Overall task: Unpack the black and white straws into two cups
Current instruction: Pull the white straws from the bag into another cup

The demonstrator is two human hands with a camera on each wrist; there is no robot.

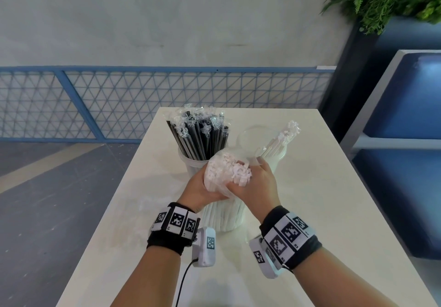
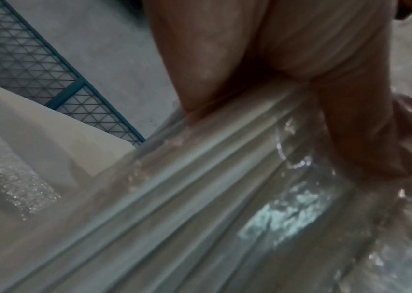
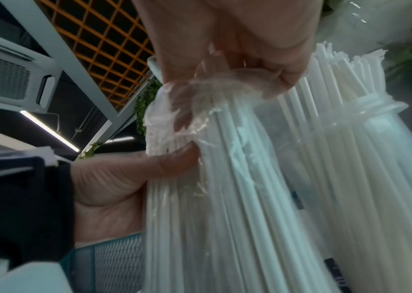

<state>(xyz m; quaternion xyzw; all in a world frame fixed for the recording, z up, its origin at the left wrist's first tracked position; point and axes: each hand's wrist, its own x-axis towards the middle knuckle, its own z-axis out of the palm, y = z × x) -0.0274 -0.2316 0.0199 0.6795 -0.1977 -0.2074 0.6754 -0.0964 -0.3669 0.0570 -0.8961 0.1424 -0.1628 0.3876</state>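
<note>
The bag of white straws (image 1: 223, 182) stands upright at the centre of the table (image 1: 317, 187), its base on the surface. The left hand (image 1: 202, 187) wraps the bag's upper part from 9 o'clock, thumb and fingers curled round it. The right hand (image 1: 255, 185) pinches the clear film at the bag's open top from 3 o'clock; the right wrist view shows film gathered between thumb and fingers.

At 11 o'clock of the bag, the left cup (image 1: 191, 163) holds the black straws (image 1: 202, 137), wrapped and upright. At 1 o'clock, the right cup (image 1: 262, 144) holds a few white straws (image 1: 279, 144) leaning on its far rim.

Assessment: the bundle is light; each straw is stiff but thin. The film is slick and crumples, so straws may slide loose or splay. Grip firmly round the bundle's middle, not the film alone.
</note>
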